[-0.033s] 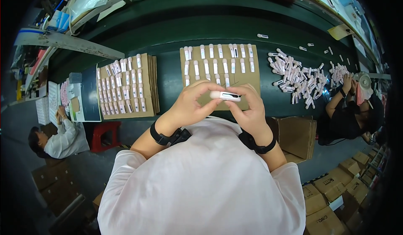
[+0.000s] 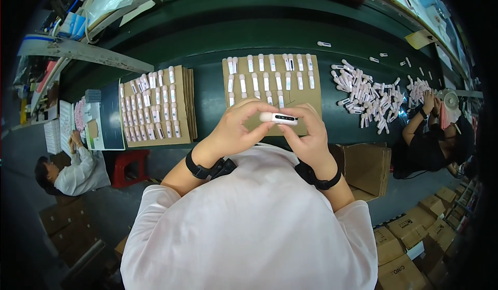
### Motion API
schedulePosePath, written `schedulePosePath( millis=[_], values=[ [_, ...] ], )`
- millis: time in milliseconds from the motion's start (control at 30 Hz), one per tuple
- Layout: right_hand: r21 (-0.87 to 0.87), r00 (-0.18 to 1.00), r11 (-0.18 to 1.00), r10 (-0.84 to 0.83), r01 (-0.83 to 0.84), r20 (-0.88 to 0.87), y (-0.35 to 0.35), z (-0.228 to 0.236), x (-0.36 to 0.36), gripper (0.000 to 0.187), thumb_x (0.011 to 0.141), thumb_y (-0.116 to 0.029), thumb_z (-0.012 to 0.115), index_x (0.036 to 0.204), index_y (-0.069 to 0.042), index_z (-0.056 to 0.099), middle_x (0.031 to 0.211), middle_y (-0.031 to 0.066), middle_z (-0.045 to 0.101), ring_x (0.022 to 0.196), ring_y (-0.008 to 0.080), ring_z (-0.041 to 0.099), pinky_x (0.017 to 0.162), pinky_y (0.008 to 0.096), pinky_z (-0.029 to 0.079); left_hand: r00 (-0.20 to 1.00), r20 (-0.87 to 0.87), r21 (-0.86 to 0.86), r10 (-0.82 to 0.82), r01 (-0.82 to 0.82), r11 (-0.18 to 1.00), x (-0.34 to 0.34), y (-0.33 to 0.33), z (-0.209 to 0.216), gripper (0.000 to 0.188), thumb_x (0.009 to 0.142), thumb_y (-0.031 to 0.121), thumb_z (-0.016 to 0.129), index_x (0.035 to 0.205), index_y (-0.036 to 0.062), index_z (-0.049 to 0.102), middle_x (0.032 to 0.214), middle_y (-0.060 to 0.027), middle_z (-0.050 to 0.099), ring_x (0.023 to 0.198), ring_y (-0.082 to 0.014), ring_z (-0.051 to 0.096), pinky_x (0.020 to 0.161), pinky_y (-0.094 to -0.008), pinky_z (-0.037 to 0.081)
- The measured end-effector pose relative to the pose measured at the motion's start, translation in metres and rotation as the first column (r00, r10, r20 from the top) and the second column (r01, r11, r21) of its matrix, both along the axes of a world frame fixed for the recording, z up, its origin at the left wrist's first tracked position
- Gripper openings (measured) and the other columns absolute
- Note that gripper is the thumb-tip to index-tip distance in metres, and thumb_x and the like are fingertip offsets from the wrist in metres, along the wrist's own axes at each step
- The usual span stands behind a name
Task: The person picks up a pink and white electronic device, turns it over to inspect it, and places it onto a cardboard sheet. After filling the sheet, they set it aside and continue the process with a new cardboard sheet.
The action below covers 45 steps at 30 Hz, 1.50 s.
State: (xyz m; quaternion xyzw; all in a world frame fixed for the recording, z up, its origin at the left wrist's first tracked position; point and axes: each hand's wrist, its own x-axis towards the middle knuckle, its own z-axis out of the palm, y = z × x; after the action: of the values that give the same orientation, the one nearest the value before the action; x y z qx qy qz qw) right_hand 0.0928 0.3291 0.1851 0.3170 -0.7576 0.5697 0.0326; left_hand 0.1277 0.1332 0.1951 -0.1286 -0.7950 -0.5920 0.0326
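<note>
Head view — the left hand [image 2: 239, 126] and the right hand [image 2: 308, 128] are both clamped on one white, rod-shaped device [image 2: 280, 119] with a rounded pale-pink head, the left digits at that head, the right at the opposite end; its dark oblong panel faces up. It is held over the near part of a flat brown cardboard sheet [image 2: 313, 97], where similar pink-headed white devices [image 2: 266, 82] lie in rows. To the left, a stack of brown cardboard sheets [image 2: 188, 103] bears further rows; to the right, a loose heap of such devices [image 2: 369, 95] lies on the dark-green work surface [image 2: 207, 80] — near a dark-clothed co-worker [image 2: 428, 150].
</note>
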Motion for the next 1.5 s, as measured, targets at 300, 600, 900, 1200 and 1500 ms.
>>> schedulePosePath(
  millis=[300, 600, 900, 1200, 1500],
  values=[
    [-0.001, 1.000, 1.000, -0.026, 0.026, -0.017, -0.002, 0.004, 0.002, 0.027, 0.074, 0.001, 0.072, 0.098, -0.004, 0.062, 0.091, 0.0092, 0.064, 0.082, 0.0257, 0.060, 0.074, 0.0341, 0.046, 0.992, -0.113, -0.043, -0.058, 0.053, 0.998, -0.003, -0.003, -0.004, 0.023, 0.080, 0.005, 0.068, 0.102, 0.0028, 0.064, 0.100, -0.0111, 0.066, 0.094, -0.0229, 0.063, 0.092, -0.0337, 0.045],
    [0.020, 0.997, 1.000, -0.003, 0.002, 0.079, 0.002, 0.008, -0.002, 0.030, 0.075, 0.003, 0.071, 0.103, -0.002, 0.062, 0.092, 0.0076, 0.062, 0.083, 0.0198, 0.058, 0.072, 0.0288, 0.046, 0.998, 0.054, -0.002, -0.015, 0.015, 1.000, -0.004, -0.004, -0.003, 0.023, 0.081, 0.007, 0.069, 0.103, 0.0034, 0.064, 0.103, -0.0106, 0.065, 0.095, -0.0224, 0.062, 0.087, -0.0331, 0.046],
    [0.160, 0.963, 0.984, 0.037, -0.082, 0.267, 0.009, -0.008, -0.009, 0.020, 0.081, -0.001, 0.067, 0.101, 0.000, 0.063, 0.089, 0.0072, 0.060, 0.076, 0.0160, 0.058, 0.065, 0.0252, 0.047, 0.997, -0.069, -0.115, -0.024, 0.016, 0.993, -0.013, -0.002, -0.016, 0.023, 0.080, 0.003, 0.068, 0.103, 0.0030, 0.064, 0.099, -0.0111, 0.062, 0.093, -0.0249, 0.060, 0.084, -0.0332, 0.046],
    [0.636, 0.847, 0.771, -0.362, 0.036, 0.390, 0.042, -0.155, -0.042, 0.022, 0.082, -0.019, 0.068, 0.091, 0.000, 0.061, 0.080, 0.0157, 0.066, 0.075, 0.0296, 0.065, 0.067, 0.0375, 0.051, 0.982, 0.029, -0.273, 0.185, -0.170, 0.947, -0.010, -0.030, -0.048, 0.023, 0.082, 0.002, 0.065, 0.104, -0.0006, 0.062, 0.100, -0.0122, 0.061, 0.091, -0.0227, 0.060, 0.084, -0.0310, 0.047],
    [0.792, 0.839, 0.611, -0.429, -0.004, 0.335, 0.022, -0.197, -0.071, 0.030, 0.082, -0.029, 0.067, 0.089, -0.001, 0.061, 0.085, 0.0218, 0.067, 0.083, 0.0380, 0.064, 0.074, 0.0454, 0.050, 0.962, 0.089, -0.274, 0.257, -0.225, 0.935, -0.004, -0.041, -0.069, 0.019, 0.083, 0.006, 0.065, 0.102, 0.0014, 0.063, 0.095, -0.0132, 0.061, 0.088, -0.0270, 0.061, 0.080, -0.0338, 0.048]
  ],
)
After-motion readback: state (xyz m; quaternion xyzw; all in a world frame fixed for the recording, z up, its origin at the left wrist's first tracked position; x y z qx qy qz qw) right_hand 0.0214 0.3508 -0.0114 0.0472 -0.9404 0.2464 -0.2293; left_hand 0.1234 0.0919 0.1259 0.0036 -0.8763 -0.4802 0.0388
